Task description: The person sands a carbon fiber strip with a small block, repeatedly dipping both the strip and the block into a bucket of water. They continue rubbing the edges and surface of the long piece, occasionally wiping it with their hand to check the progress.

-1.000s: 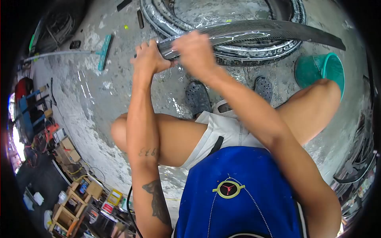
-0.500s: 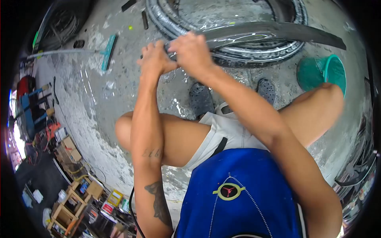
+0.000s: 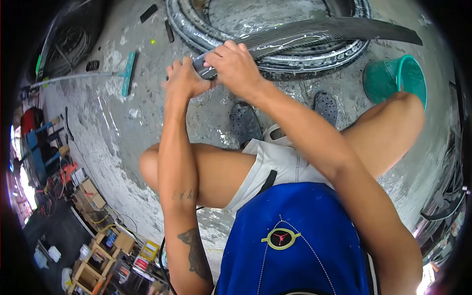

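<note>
A long, curved dark strip with a carbon-fibre weave lies wet and shiny across the tyres. My left hand is closed around its near left end, thumb underneath. A small dark bit shows by the left fingertips, too little to identify. My right hand is closed over the strip just right of the left hand, with the fingers on its upper face. The hidden undersides of both hands cannot be made out.
A green bucket stands by my right knee. A teal floor squeegee with a long handle lies left on the wet concrete floor. A wheel is at upper left; wooden boxes and clutter fill the lower left.
Both hands and the strip's near end appear slightly further left in view. The whole scene has shifted a little as the head moved. Both hands stay on the strip.
</note>
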A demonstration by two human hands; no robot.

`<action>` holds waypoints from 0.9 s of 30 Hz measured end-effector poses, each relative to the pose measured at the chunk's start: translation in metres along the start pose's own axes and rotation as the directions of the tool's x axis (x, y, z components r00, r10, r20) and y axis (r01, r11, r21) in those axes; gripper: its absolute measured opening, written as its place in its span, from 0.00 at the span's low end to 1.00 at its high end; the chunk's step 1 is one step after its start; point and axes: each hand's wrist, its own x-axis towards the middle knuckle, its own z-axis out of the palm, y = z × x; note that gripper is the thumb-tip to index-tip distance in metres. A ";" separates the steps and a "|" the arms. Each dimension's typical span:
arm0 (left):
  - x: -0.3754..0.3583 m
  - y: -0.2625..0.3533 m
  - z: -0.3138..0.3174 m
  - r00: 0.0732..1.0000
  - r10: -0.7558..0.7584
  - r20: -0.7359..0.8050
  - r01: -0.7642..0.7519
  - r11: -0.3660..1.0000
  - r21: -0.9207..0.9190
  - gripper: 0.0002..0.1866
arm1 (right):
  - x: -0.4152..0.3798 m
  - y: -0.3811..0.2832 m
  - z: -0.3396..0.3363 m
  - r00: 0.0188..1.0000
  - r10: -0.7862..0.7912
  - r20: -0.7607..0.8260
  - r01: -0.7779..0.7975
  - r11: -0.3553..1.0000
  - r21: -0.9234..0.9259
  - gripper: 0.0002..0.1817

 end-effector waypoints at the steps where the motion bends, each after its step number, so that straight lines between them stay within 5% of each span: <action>1: 0.005 0.001 0.002 1.000 0.009 0.002 -0.009 1.000 0.000 0.54 | -0.003 0.013 -0.011 0.998 -0.045 0.047 0.043 0.999 0.028 0.12; 3: 0.002 0.001 -0.001 0.998 -0.023 0.056 0.023 1.000 -0.008 0.54 | -0.017 0.082 -0.038 0.987 -0.118 -0.110 0.120 0.993 0.006 0.09; 5: 0.001 0.002 0.000 0.996 -0.044 0.071 0.046 0.998 -0.030 0.54 | -0.025 0.131 -0.090 0.997 -0.029 -0.075 0.005 0.953 -0.303 0.09; 8: -0.002 0.005 0.000 0.999 -0.032 0.012 0.032 0.999 -0.028 0.55 | -0.027 0.130 -0.091 0.974 0.177 -0.145 -0.221 0.888 -0.404 0.09; 10: -0.003 0.004 0.000 0.999 -0.027 0.018 0.027 0.999 -0.032 0.55 | -0.020 0.078 -0.049 0.986 -0.028 -0.164 -0.015 0.967 -0.254 0.06; 12: 0.002 0.002 0.004 1.000 0.006 0.008 -0.006 1.000 -0.020 0.55 | -0.007 0.017 0.006 0.997 0.037 -0.062 -0.028 0.990 0.142 0.07; 13: 0.002 -0.005 0.012 1.000 0.001 -0.002 -0.001 1.000 -0.028 0.54 | 0.002 -0.014 0.008 0.995 -0.021 0.099 0.023 0.999 -0.024 0.07; 17: 0.000 0.005 -0.001 0.997 -0.035 0.061 0.036 0.999 -0.009 0.54 | -0.014 0.068 -0.026 0.990 -0.130 -0.052 0.138 0.971 0.197 0.08; 20: -0.001 0.005 0.001 0.999 -0.031 0.030 0.032 0.998 -0.055 0.54 | -0.021 0.135 -0.097 0.999 0.050 -0.001 -0.050 0.997 -0.062 0.09; 23: -0.005 0.004 0.004 1.000 -0.027 0.006 0.027 0.999 -0.046 0.53 | -0.021 0.113 -0.074 0.992 0.097 -0.084 -0.116 0.959 -0.258 0.09; 24: -0.005 0.004 0.005 1.000 -0.026 0.005 0.026 0.999 -0.046 0.53 | -0.020 0.087 -0.050 0.989 -0.018 -0.147 0.003 0.995 -0.104 0.10; 26: -0.001 0.007 0.001 0.999 -0.033 0.030 0.034 0.998 -0.048 0.54 | -0.009 0.030 0.006 0.995 -0.009 -0.100 0.023 0.989 0.145 0.12; 27: -0.003 0.006 0.001 1.000 -0.020 0.024 0.021 0.999 -0.034 0.54 | -0.003 0.002 0.008 1.000 0.005 0.005 -0.006 0.994 0.112 0.14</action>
